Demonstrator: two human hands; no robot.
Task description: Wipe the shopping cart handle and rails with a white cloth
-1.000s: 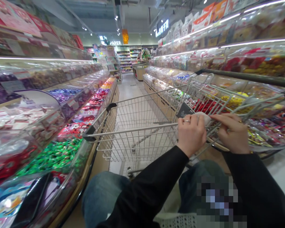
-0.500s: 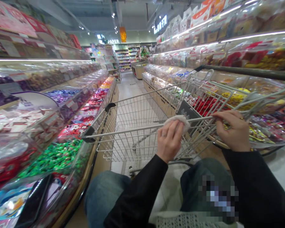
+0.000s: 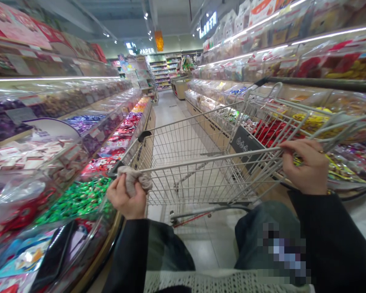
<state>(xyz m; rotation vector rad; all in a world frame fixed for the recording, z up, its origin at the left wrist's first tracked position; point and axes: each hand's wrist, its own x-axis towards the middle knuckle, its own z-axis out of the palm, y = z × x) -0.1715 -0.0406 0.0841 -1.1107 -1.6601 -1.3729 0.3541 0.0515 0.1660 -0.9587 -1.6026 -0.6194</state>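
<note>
A metal shopping cart (image 3: 198,162) stands sideways in front of me, its wire basket showing the floor through it. My left hand (image 3: 128,200) is closed on a crumpled light cloth (image 3: 134,181), which presses round the top rail at the cart's left corner. Farther right, my right hand (image 3: 306,165) grips the same near rail with its fingers wrapped over it. A dark panel with pale drawings (image 3: 245,146) hangs on the basket's right side. The cart's dark handle bar (image 3: 320,89) runs across the upper right.
Candy bins (image 3: 76,195) line the left side, with a black phone (image 3: 53,252) lying on packets at the lower left. More stocked bins (image 3: 274,132) flank the right. A tiled aisle (image 3: 171,118) leads back between them to distant shelves (image 3: 160,73).
My left hand has slid the cloth along the rail from its middle to the left corner. My right hand stays on the rail. The view has shifted slightly.
</note>
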